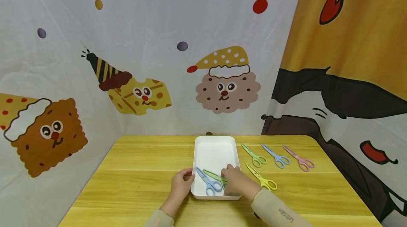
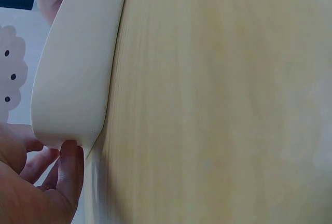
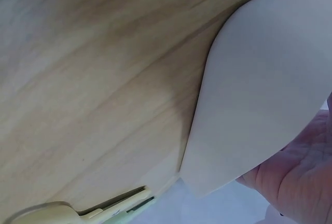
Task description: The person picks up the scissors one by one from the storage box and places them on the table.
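A white tray [image 1: 216,149] lies lengthwise on the table. My left hand [image 1: 180,185] grips its left rim near the front corner, and in the left wrist view the fingers curl against the tray's edge. Inside the tray's near end are blue scissors [image 1: 206,180] and green scissors [image 1: 211,174], side by side with their blades angled away to the left. My right hand [image 1: 238,182] reaches over the tray's right rim and holds the green scissors by the handles, which it partly covers. In the right wrist view the tray wall [image 3: 259,89] hides the fingertips.
Right of the tray, yellow scissors [image 1: 254,173] lie close to my right wrist. Farther back, green scissors [image 1: 249,151], blue scissors [image 1: 268,151] and pink scissors [image 1: 292,153] form a row on the wooden table [image 1: 143,170]. A printed curtain [image 1: 152,25] hangs behind the table.
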